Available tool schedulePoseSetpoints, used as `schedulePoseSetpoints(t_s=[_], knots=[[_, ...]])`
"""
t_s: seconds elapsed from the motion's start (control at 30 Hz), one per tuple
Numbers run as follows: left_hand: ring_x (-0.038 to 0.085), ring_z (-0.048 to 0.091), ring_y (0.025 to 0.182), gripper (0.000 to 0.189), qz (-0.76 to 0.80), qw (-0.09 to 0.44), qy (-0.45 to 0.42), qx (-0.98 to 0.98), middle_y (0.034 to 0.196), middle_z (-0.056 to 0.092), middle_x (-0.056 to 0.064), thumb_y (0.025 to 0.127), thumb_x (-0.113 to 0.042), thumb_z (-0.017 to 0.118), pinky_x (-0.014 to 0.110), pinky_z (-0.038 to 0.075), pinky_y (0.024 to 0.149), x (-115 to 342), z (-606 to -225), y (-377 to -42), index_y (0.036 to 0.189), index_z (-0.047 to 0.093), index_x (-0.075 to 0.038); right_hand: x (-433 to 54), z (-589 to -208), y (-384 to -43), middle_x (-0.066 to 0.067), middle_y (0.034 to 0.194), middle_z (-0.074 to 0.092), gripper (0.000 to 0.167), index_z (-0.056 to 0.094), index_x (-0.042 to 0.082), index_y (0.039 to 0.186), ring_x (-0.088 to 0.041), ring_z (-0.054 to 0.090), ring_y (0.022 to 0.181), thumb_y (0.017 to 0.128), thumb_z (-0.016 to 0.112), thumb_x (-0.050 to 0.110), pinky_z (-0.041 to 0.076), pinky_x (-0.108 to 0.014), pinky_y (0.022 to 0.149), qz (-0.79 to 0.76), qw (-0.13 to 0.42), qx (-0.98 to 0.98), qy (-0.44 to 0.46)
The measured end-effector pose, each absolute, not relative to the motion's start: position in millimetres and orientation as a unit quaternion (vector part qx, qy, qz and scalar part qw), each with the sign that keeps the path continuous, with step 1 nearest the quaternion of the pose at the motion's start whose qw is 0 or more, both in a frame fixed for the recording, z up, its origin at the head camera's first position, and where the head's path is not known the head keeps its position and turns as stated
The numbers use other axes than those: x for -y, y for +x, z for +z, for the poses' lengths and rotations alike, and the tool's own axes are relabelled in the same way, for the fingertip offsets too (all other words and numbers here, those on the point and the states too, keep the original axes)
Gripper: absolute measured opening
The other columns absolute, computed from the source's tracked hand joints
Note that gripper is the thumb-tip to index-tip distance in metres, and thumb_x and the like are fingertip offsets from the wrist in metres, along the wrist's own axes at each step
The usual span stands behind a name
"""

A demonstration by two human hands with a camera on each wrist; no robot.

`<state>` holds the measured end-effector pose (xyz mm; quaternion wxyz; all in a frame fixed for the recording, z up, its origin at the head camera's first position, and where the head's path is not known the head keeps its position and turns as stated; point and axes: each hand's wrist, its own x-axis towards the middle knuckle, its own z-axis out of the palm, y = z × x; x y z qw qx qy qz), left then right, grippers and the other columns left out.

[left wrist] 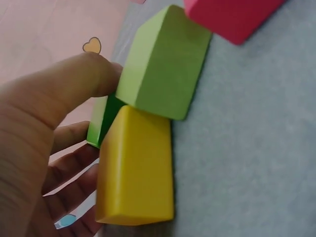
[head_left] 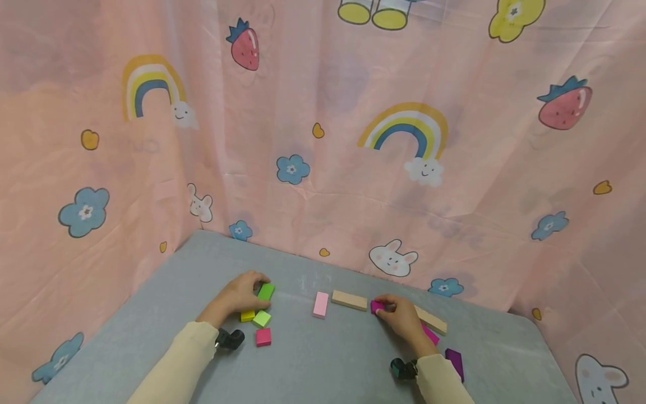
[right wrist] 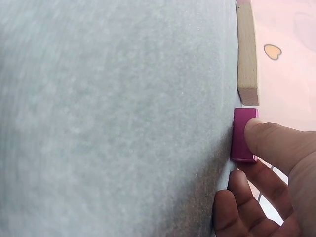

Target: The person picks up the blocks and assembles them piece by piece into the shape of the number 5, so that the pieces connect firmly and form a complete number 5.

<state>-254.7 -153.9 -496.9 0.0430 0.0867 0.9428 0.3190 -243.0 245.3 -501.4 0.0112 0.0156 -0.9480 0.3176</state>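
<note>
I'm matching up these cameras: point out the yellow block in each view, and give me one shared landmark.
Head: yellow block, low and left of centre.
Left wrist: yellow block, large, bottom and left of centre.
Right wrist: not in it.
Shared landmark: the lime block, right of it in the head view, above it in the left wrist view.

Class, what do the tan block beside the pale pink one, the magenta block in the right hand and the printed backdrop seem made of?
Tan block: probably bare wood, matte; pale brown with faint grain. Magenta block: perhaps painted wood, though plastic is possible; smooth, slightly glossy, with highlights along its edges. Backdrop: likely fabric, mostly matte, since it hangs in soft folds and creases.
</note>
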Motion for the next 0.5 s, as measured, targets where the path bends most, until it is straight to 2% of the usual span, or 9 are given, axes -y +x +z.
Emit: schedulePoseSetpoints(t_s=[0.27, 0.5], knots=[[0.019, 0.055, 0.104, 0.054, 0.318, 0.032, 0.095, -0.943, 0.122, 0.061, 0.003, 0.071, -0.034, 0.082, 0.044, 0.048, 0.095, 154.3, -498.8, -257.5, 0.119, 0.064, -0.016, -244.2, -502.5, -243.3, -0.013, 0.117, 0.067, 0.026, 0.070, 0.010, 0.111, -0.024, 0.063, 0.094, 0.085, 0.071, 0.010, 0.055, -0.041, 0.081, 0.316, 0.010, 0.949, 0.008], [0.020, 0.054, 0.110, 0.056, 0.319, 0.040, 0.101, -0.942, 0.126, 0.060, 0.003, 0.071, -0.036, 0.082, 0.046, 0.046, 0.098, 155.1, -497.2, -256.9, 0.121, 0.064, -0.018, -245.8, -503.9, -244.0, -0.013, 0.117, 0.067, 0.026, 0.070, 0.010, 0.111, -0.024, 0.064, 0.094, 0.085, 0.071, 0.010, 0.055, -0.042, 0.081, 0.316, 0.013, 0.948, 0.013]])
